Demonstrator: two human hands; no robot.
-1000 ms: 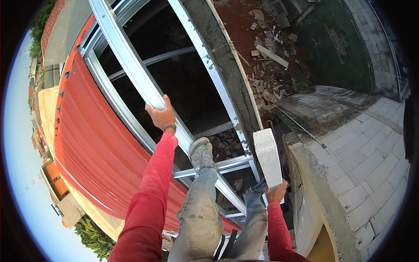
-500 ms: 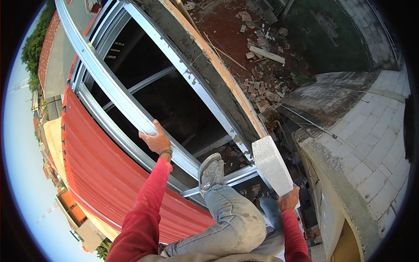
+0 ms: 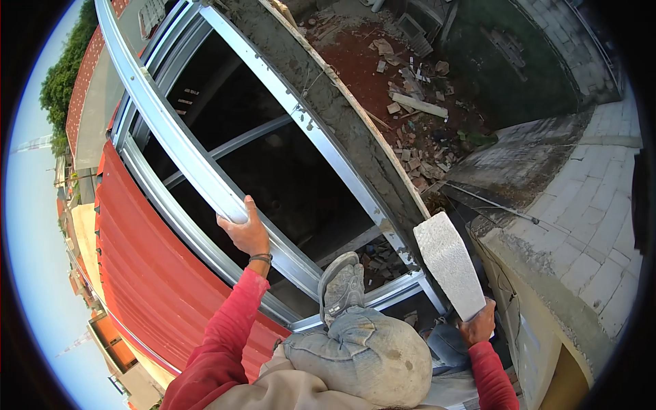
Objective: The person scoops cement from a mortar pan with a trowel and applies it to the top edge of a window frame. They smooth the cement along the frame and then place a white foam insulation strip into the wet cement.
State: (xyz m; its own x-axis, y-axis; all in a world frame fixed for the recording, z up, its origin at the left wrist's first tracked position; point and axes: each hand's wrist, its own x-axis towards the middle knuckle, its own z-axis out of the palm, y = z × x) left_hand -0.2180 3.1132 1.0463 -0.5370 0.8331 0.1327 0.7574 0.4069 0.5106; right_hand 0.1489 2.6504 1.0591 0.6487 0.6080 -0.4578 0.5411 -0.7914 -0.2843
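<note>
My left hand (image 3: 247,232) is wrapped round a long silvery metal beam (image 3: 179,140) that runs from the upper left down toward my foot. At the right, my right hand (image 3: 478,322) grips the lower end of a pale grey lightweight block (image 3: 447,263). The block is tilted, its far end beside the near end of a mortar-topped wall (image 3: 355,130). My grey shoe (image 3: 341,288) is at the metal framing, where the beam meets a cross member (image 3: 383,295). Part of my right hand's grip is hidden behind the block.
Dark openings (image 3: 287,184) lie between the metal beams, far above a lower level. Red corrugated roofing (image 3: 157,266) slopes away at the left. Beyond the wall, broken bricks and rubble (image 3: 417,147) lie on reddish ground. A pale block wall (image 3: 581,232) stands at the right.
My right hand and the block have moved right and slightly down in the picture. My bent knee appears higher and nearer. The left hand keeps its hold on the beam.
</note>
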